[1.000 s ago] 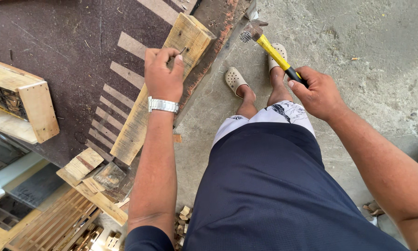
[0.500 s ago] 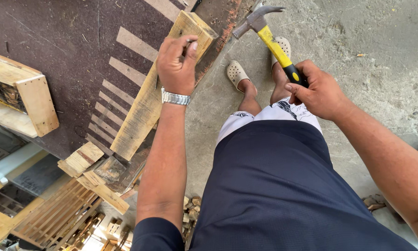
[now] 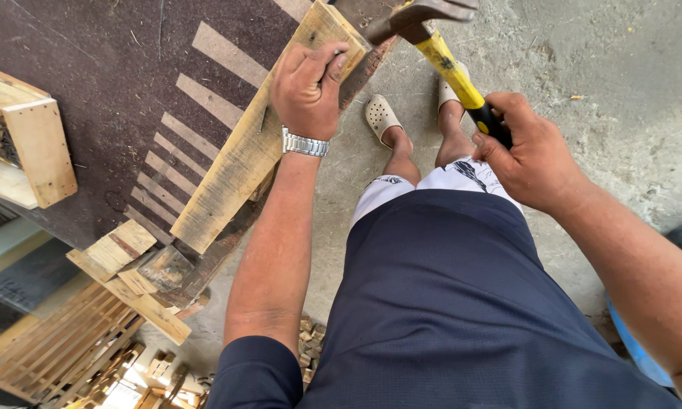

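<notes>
A: Start big. What lies under you?

B: The dark board (image 3: 114, 91) with pale strips, and along its edge the long wooden plank (image 3: 242, 159), laid diagonally, its far end under your hand.

A: And my hands?

B: Your left hand (image 3: 307, 91) rests on the plank's far end, fingers pinched together around what may be a small nail; too small to be sure. Your right hand (image 3: 534, 155) is wrapped tight around the yellow-handled hammer (image 3: 432, 34), its head raised just above that end.

A: How far along am I?

B: I'd judge the nail is not yet driven; the striking remains.
</notes>
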Demonstrator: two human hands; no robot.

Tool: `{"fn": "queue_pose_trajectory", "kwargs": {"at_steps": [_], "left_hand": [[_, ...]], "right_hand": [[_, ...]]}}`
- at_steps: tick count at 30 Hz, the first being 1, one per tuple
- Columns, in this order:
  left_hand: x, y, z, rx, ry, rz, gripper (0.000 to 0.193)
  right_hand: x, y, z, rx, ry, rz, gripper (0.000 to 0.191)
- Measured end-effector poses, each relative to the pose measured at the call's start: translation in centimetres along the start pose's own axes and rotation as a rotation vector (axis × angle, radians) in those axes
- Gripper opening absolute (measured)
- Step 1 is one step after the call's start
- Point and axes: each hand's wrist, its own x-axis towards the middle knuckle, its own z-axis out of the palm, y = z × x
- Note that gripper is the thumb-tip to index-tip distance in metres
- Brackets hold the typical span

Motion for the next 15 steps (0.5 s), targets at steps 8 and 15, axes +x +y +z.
{"fn": "queue_pose_trajectory", "kwargs": {"at_steps": [8, 15], "left_hand": [[-0.4, -1.7, 0.7, 0.060, 0.043, 0.027, 0.011], [-0.5, -2.1, 0.6, 0.044, 0.052, 0.018, 0.012]], "right_hand": [[-0.3, -5.6, -0.4, -0.275, 0.086, -0.211, 0.034], [0.6, -7.3, 1.1, -0.358, 0.105, -0.275, 0.031]]}}
